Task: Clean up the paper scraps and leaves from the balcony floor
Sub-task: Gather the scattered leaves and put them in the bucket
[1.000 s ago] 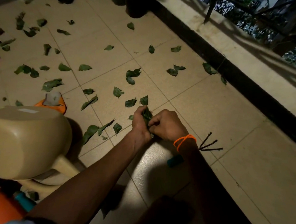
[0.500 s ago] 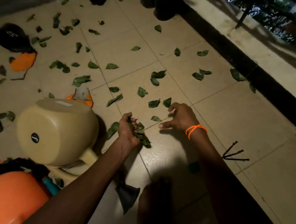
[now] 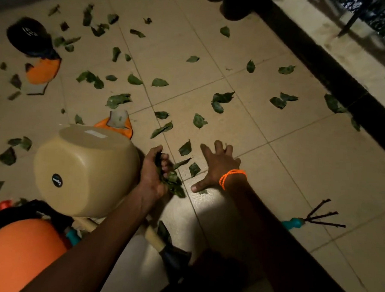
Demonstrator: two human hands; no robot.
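- The left hand [image 3: 154,168] is curled tight around a bunch of dark green leaves [image 3: 174,182], which sticks out below the fist, just right of the overturned beige plastic bucket [image 3: 85,171].
- The right hand [image 3: 217,167], with an orange thread band [image 3: 231,177] at the wrist, is spread flat with its fingers splayed over the pale tiled balcony floor [image 3: 297,162], further right of the bucket; it holds nothing.
- Three loose green leaves lie between the two hands: one [image 3: 185,148] above, one narrow leaf [image 3: 181,162] beside the left fist, one [image 3: 194,169] near the right thumb.
- Many more scattered leaves [image 3: 118,100] cover the tiles beyond the bucket and out toward the dark kerb [image 3: 325,70].
- A torn orange and grey paper scrap [image 3: 119,124] lies just behind the bucket; another orange scrap [image 3: 42,71] lies further back and left, beside a round black object [image 3: 29,35].
- A small hand rake with a teal handle [image 3: 312,219] lies well right of the bucket, past the right forearm.
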